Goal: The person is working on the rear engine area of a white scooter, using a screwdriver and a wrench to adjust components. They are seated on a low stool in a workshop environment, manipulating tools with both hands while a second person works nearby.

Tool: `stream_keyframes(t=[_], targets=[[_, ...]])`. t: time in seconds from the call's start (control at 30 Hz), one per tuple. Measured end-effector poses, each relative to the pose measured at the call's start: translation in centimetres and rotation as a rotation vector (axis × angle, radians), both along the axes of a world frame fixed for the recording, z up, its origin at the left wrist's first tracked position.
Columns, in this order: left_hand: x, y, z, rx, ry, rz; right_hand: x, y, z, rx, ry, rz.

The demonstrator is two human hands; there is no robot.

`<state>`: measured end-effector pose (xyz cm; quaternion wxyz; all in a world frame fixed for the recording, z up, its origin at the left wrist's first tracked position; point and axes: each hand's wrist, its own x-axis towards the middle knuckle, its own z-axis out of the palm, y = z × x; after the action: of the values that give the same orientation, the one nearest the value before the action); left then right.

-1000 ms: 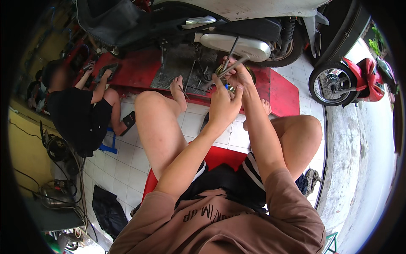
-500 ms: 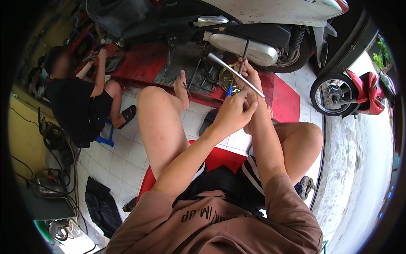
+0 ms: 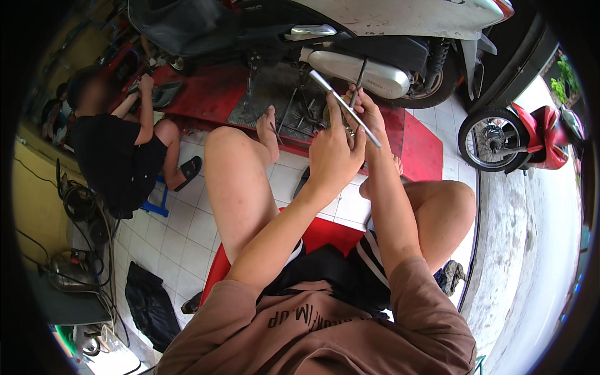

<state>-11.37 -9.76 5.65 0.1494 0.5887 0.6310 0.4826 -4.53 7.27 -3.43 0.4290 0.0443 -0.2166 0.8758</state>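
A T-handle wrench is in front of me, with a silver crossbar [image 3: 365, 128] and a dark shaft [image 3: 361, 74] pointing toward the motorbike. My right hand [image 3: 369, 111] wraps round the shaft, close under the crossbar. Beside it my left hand [image 3: 331, 153] has its index finger stretched along the crossbar's left half and its thumb apart. Whether that finger touches the bar I cannot tell. Behind my hands, a brass-coloured round dish is almost wholly hidden. Beyond them stands the motorbike, its silver engine-side cover [image 3: 356, 72] facing me.
The motorbike stands on a red platform [image 3: 425, 147] with a dark metal plate [image 3: 247, 111], where several tools lie. A person [image 3: 103, 140] in black sits at the left. A red motorbike [image 3: 540, 137] is at the right. Hoses [image 3: 78, 200] hang at the left; black cloth [image 3: 150, 306] lies on tiles.
My left hand has moved up and left, its index finger now stretched out by the crossbar. The crossbar has turned slightly steeper. A blue pointed thing near my left hand is now hidden.
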Motion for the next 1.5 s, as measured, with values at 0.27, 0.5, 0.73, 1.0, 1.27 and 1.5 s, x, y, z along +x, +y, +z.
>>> stream_keyframes(t=[0.27,0.5,0.73,1.0,1.27,1.5], targets=[[0.5,-0.1,-0.8,0.016,0.107,-0.303,-0.7,-0.4,0.1,0.003,0.012,-0.029],[-1.5,0.3,-2.3,-0.134,0.245,-0.272,0.0,-0.2,0.2,0.054,0.009,-0.026],[-0.8,-0.1,-1.0,-0.079,0.089,-0.107,-0.2,-0.3,0.5,-0.023,-0.006,-0.031],[-1.4,0.6,-2.3,-0.09,0.079,-0.082,-0.2,-0.3,0.9,-0.024,0.079,0.008],[-0.5,0.3,-0.2,-0.069,-0.043,-0.06,0.3,-0.2,0.6,0.009,-0.01,-0.05],[-0.9,0.4,-0.5,0.084,0.002,-0.221,-0.3,-0.5,0.7,-0.028,-0.051,-0.053]])
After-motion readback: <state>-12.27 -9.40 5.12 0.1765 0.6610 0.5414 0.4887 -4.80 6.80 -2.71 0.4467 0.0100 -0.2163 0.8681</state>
